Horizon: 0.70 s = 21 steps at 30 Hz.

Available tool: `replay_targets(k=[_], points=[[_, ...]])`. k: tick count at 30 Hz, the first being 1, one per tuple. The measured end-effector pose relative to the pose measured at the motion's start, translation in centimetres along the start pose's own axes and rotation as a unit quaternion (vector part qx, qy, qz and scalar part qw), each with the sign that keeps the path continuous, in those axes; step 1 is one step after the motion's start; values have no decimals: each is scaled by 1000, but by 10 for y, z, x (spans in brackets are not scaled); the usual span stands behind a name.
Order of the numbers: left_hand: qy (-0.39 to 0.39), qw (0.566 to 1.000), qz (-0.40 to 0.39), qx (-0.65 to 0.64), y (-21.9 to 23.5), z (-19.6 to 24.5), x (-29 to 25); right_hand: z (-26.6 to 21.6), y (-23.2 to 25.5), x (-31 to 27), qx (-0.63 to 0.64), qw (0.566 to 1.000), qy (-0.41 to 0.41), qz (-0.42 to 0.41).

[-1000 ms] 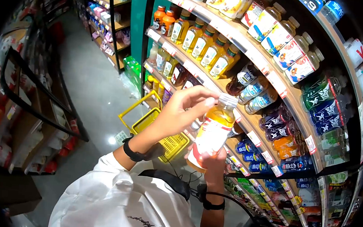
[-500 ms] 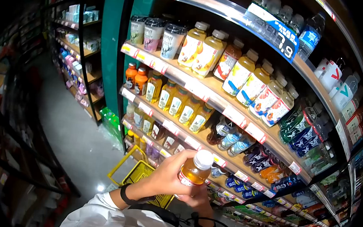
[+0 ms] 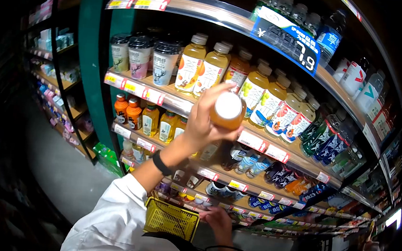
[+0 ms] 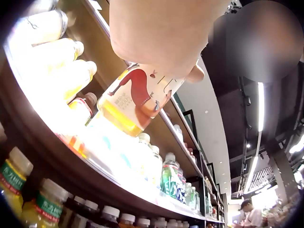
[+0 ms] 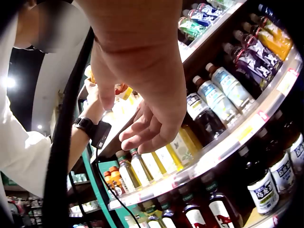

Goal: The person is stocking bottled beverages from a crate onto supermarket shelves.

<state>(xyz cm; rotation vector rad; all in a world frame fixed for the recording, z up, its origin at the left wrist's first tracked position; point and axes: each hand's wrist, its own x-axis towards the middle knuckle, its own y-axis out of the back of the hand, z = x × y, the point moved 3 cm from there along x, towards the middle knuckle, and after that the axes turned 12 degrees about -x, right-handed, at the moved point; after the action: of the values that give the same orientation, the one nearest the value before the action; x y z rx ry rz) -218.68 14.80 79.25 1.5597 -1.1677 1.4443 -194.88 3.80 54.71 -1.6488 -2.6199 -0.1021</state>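
Observation:
My left hand (image 3: 205,121) grips a bottle of amber drink with a white cap (image 3: 228,106), held up in front of the shelf of labelled tea bottles. In the left wrist view the left hand (image 4: 164,35) covers the upper part of the bottle (image 4: 137,97), whose label has a red figure. Lower down, my right hand (image 3: 220,224) holds nothing, beside the yellow basket (image 3: 171,217). The right wrist view has the right hand (image 5: 142,80) with loosely bent fingers, in front of the shelves.
Lidded cups (image 3: 164,62) stand at the left of the tea shelf (image 3: 174,100), with yellow bottles (image 3: 168,125) one shelf lower. A blue price sign (image 3: 287,40) hangs from the shelf above. Another shelving unit (image 3: 62,84) stands across the floor at the left.
The left hand has raised the bottle toward the tea shelf, and the right hand has come away from it and dropped lower. The head view has tilted up toward the shelves.

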Motion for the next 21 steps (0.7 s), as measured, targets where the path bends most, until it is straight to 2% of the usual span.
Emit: replay_targets(k=[2, 4, 8, 10, 12, 13, 17, 19, 21], points=[[-27, 999, -18, 36, -10, -30, 10, 4, 8, -14, 15, 999, -1, 32], [-24, 989, -54, 135, -12, -38, 18, 7, 18, -30, -18, 995, -28, 98], [12, 972, -30, 231, -26, -59, 24, 46, 48, -63, 30, 987, -32, 155], [34, 959, -15, 282, -27, -69, 25, 53, 55, -77, 51, 985, -28, 161], [48, 951, -11, 305, -28, -75, 24, 48, 58, -90, 79, 970, -61, 222], [49, 951, -12, 305, -27, -78, 23, 43, 59, -95, 50, 968, -69, 235], [69, 939, -42, 333, -25, -91, 23, 57, 83, -103, 69, 963, -83, 246], [72, 923, -64, 371, -29, -95, 24, 57, 95, -104, 66, 968, -45, 237], [75, 910, -72, 401, -32, -100, 24, 56, 108, -98, 59, 966, -70, 242]])
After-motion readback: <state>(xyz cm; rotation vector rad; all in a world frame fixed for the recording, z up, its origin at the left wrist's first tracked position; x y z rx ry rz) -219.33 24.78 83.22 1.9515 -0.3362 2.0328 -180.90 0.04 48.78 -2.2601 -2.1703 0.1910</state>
